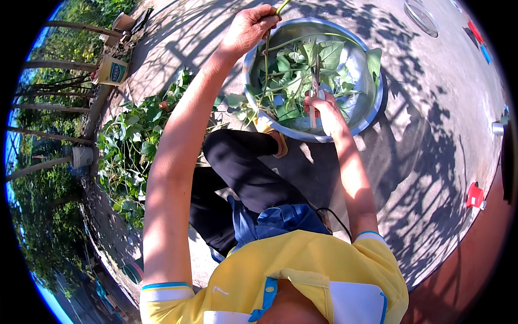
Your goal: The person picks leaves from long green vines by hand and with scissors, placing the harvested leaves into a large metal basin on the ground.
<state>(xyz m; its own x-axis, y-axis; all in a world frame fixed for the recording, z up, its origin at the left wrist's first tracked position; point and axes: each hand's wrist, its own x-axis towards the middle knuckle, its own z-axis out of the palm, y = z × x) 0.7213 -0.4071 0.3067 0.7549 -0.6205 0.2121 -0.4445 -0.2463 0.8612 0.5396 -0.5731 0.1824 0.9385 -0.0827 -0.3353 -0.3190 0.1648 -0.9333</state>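
Observation:
My left hand pinches a long green vine stem above the left rim of a wide metal basin. The stem hangs down from my fingers towards the basin, and part of it sticks up past them. Low over the basin, my right hand grips pruning shears, their blades pointing away from me among the leaves. Cut leafy greens lie in the basin, and one large leaf overhangs its right rim. Whether the blades touch a stem I cannot tell.
A heap of leafy vines lies on the concrete to my left. My sandalled foot is against the basin's near side. A round sieve is at the far right, a red container at the right. A labelled bucket stands by wooden poles.

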